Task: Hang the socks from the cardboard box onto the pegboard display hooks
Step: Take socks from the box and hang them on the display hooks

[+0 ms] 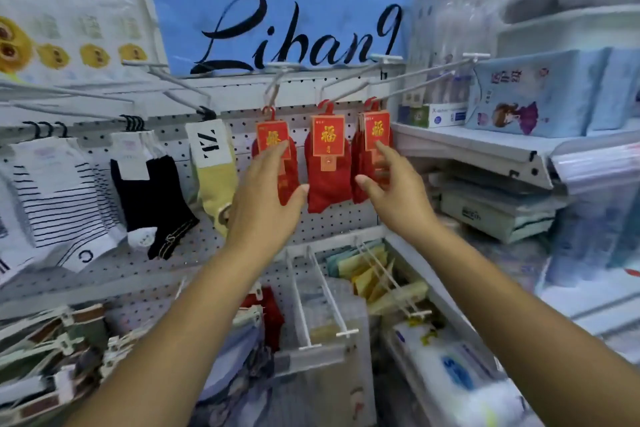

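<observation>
Three packs of red socks with red-and-gold cards hang from hooks on the white pegboard [332,229]: a left pack [291,180], a middle pack [327,180] and a right bunch [367,149]. My left hand [263,198] reaches up with spread fingers, fingertips on the left pack's card. On the other side, my right hand [391,191] is open too, its fingers touching the card of the right bunch. Neither hand grips anything. The cardboard box is not in view.
Striped socks [55,198], black socks [152,201] and yellow socks [214,177] hang further left. Long bare hooks [426,74] stick out above the red packs. Two white prongs [318,298] jut forward below. A shelf [478,146] with boxes stands at right.
</observation>
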### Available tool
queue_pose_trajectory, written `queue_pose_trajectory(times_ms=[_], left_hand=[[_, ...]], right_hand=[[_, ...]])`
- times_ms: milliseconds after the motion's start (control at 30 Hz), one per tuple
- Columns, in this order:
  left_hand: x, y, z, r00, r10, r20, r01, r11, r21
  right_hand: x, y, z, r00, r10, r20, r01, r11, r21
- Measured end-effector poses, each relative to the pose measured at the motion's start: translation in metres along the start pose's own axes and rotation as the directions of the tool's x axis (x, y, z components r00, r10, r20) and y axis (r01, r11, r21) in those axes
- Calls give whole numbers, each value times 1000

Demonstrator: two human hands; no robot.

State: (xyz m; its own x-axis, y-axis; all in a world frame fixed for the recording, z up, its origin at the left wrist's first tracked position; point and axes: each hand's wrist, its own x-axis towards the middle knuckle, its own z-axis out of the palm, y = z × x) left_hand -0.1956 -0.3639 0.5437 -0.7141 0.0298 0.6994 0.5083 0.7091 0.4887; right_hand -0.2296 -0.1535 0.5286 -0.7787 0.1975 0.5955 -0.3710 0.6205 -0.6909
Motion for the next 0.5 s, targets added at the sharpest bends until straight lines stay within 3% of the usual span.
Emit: queue_pose_trajectory(times_ms=[133, 300, 500], left_hand=[[-73, 5, -5, 980, 104, 169, -96, 994, -56], [-167, 14, 9, 920, 75, 385, -12, 986, -164], [-271, 33, 57, 787, 123, 604, 35, 969, -243]], right_hand=[[-87, 7, -22, 998, 34, -46, -34, 999, -17], [-218, 33, -54, 988, 130, -84, -135, 989, -58], [-389, 99, -125, 897, 440, -45, -436, 865, -248]])
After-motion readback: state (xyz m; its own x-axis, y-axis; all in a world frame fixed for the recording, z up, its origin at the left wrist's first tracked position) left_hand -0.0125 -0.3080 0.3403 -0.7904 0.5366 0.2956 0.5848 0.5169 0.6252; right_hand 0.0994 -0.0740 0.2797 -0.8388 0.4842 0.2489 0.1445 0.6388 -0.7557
